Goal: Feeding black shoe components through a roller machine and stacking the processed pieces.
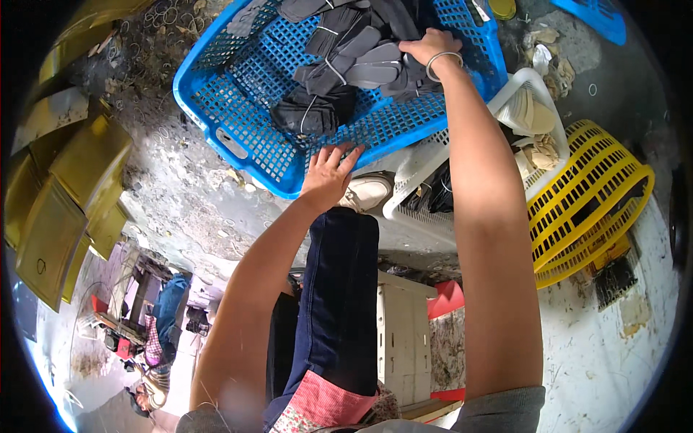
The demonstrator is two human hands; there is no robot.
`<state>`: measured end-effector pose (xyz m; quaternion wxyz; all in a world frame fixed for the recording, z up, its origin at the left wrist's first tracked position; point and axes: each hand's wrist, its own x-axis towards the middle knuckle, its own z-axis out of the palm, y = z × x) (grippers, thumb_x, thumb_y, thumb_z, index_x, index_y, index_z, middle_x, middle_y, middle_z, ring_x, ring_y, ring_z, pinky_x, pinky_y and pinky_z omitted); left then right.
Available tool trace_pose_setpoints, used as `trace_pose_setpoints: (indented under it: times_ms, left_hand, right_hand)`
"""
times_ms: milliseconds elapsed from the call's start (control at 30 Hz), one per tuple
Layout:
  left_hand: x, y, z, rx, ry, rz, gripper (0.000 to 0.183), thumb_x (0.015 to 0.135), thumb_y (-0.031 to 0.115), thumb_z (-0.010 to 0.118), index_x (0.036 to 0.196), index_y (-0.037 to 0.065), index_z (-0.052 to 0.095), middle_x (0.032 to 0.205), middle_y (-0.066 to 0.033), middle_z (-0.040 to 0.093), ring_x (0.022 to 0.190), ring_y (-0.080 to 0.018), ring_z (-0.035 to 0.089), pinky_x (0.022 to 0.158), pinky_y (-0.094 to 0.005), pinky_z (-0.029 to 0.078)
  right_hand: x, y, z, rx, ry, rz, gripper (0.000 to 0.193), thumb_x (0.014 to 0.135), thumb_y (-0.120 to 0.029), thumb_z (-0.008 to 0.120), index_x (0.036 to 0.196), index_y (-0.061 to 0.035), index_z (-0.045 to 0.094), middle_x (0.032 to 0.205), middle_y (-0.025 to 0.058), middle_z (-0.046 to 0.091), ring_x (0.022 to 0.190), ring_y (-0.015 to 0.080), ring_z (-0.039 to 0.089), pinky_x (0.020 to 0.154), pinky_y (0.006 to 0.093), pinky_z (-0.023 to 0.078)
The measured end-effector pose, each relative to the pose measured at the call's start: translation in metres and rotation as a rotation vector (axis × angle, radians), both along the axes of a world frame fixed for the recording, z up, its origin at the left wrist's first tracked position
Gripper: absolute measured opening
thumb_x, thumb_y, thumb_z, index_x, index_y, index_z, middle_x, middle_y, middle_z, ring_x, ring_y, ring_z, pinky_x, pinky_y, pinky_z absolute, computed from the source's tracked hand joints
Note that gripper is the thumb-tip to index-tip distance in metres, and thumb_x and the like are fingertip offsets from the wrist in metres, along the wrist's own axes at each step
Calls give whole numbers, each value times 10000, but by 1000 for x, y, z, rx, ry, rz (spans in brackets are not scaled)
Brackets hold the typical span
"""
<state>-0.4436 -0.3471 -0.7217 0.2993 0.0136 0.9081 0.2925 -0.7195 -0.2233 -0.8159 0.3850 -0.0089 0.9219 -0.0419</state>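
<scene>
A blue perforated plastic basket (pixel 209 130) stands on the floor before me. Bundles of flat dark grey, shoe-sole-shaped pieces (pixel 372 66) lie inside it, some tied with thin pale bands. My left hand (pixel 330 172) is at the basket's near rim, its fingers bent over the edge into the basket. At the right inside, my right hand (pixel 434 50), with a bangle on its wrist, is closed on some of the dark pieces, thumb to the left; the part under its fingers is hidden. A folded black bundle (pixel 314 110) sits by the basket's near wall.
To the right are a white basket (pixel 426 155) with pale and dark pieces and an upturned yellow basket (pixel 585 195). Yellowish panels (pixel 54 238) stand at left. Rubber bands and scraps litter the floor. Another person (pixel 155 361) is at the lower left. My shoe (pixel 367 192) is near the rim.
</scene>
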Motion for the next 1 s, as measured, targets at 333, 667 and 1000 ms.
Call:
trace_pose_setpoints:
  times_ms: [333, 667, 1000]
  left_hand:
    - [-27, 2, 53, -57, 124, 118, 588, 784, 279, 609, 1284, 76, 377, 1234, -140, 406, 1118, -326, 400, 924, -432, 338]
    - [-60, 68, 289, 1338, -760, 1027, 572, 801, 287, 664, 1217, -34, 438, 1131, -86, 545, 1031, -147, 511, 898, -286, 394]
    - [68, 156, 508, 976, -1249, 646, 339, 727, 146, 732, 1015, 30, 596, 905, -49, 625, 839, -161, 611, 730, -299, 511]
  right_hand:
    - [13, 10, 147, -513, 565, -270, 582, 596, -287, 762, 951, 8, 409, 914, 233, 590, 834, 401, 577, 735, 438, 468]
    - [198, 84, 429, -910, 212, -521, 469, 735, -169, 716, 1093, 21, 480, 893, 133, 614, 802, 204, 602, 713, 307, 471]
    - [444, 151, 629, -767, 417, -1001, 454, 857, -212, 597, 1191, 63, 462, 1020, 119, 550, 930, 198, 541, 782, 295, 432]
